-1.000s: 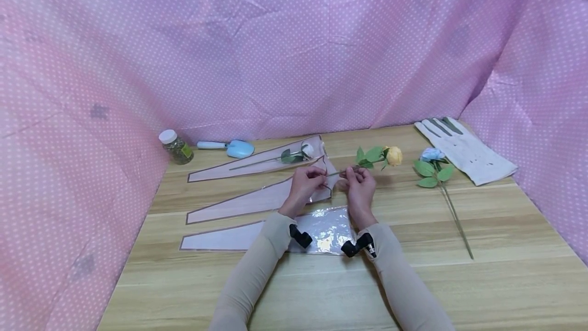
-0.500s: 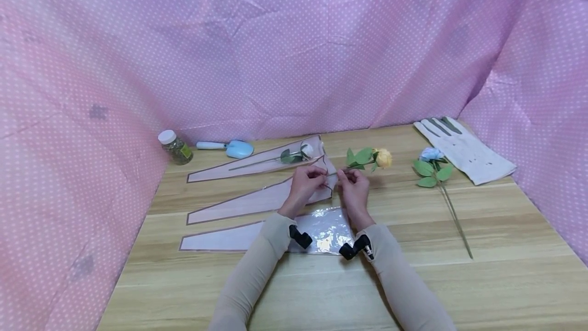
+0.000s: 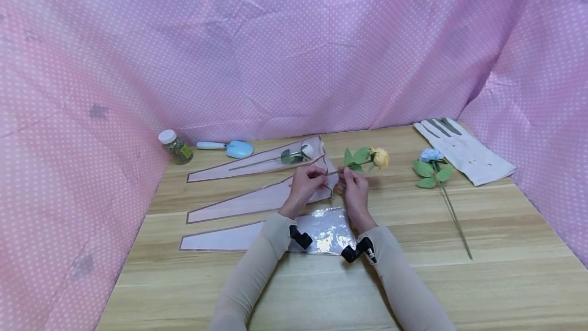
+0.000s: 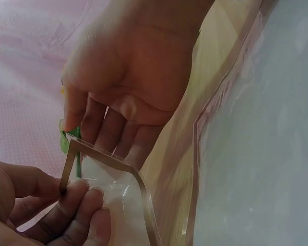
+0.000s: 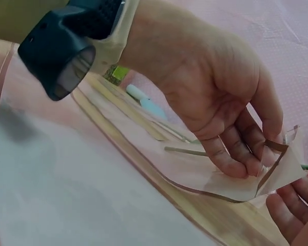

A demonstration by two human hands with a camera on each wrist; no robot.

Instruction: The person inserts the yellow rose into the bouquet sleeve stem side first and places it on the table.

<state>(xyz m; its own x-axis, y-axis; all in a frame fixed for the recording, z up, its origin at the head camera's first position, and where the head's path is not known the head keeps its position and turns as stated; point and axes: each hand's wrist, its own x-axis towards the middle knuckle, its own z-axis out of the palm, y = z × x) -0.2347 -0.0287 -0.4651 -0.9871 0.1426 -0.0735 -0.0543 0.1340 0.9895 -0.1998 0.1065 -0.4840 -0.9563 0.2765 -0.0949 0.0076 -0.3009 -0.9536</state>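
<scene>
My left hand (image 3: 303,188) pinches the brown-edged mouth of the middle clear flower sleeve (image 3: 243,204), lifting that corner open. My right hand (image 3: 357,195) holds a yellow artificial rose (image 3: 380,158) by its stem, just below the green leaves. The bloom points right, outside the sleeve. In the right wrist view the cut end of the stem (image 5: 182,151) lies inside the sleeve, beyond my left fingers. From the left wrist view, a green stem (image 4: 78,166) crosses the brown rim (image 4: 102,156) between both hands.
Behind lies another sleeve (image 3: 206,174) with a white rose (image 3: 307,150) in it; a flat sleeve (image 3: 220,239) lies in front. A blue rose (image 3: 432,155) and white glove (image 3: 478,160) are at right. A blue trowel (image 3: 240,149) and lidded jar (image 3: 176,148) stand back left.
The yellow rose has moved left, its stem deeper into the middle sleeve. My right hand went left with it, then shifted slightly back toward the bloom. My left hand stays in place.
</scene>
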